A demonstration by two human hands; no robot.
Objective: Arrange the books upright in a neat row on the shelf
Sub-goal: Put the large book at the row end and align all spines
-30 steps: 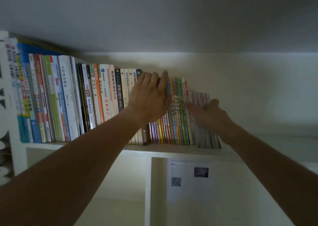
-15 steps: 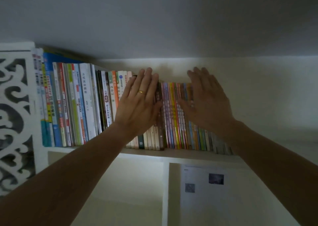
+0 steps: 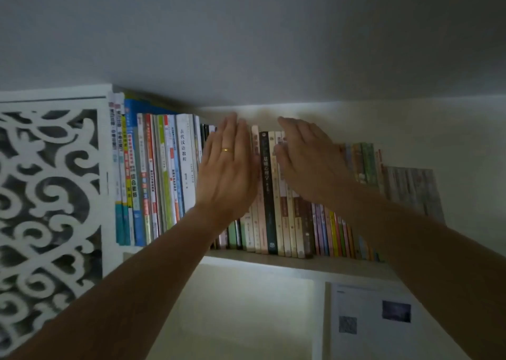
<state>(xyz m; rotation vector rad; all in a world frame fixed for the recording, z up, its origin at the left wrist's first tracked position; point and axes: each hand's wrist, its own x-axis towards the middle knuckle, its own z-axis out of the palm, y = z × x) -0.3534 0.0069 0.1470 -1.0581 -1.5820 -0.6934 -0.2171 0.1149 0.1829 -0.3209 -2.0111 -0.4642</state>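
A long row of books (image 3: 164, 179) stands upright on the white shelf (image 3: 301, 264), spines facing me. Tall books are at the left, mid-height ones with a dark-spined book (image 3: 268, 195) in the middle, thin colourful ones (image 3: 334, 233) and a grey stack (image 3: 410, 190) at the right. My left hand (image 3: 230, 168), with a ring, lies flat with straight fingers against the spines left of the dark book. My right hand (image 3: 309, 162) lies flat on the spines just right of it. Both hands hide the books behind them.
A white carved lattice panel (image 3: 49, 209) closes the shelf's left end. The ceiling (image 3: 246, 44) hangs close above the books. Below the shelf is a white compartment (image 3: 246, 310), and a sheet of paper with a QR code (image 3: 375, 318) is stuck at the lower right.
Both flat hands have slid left along the spines. My right hand turned from palm-sideways to flat on the books. The view has shifted left, showing more of the lattice panel.
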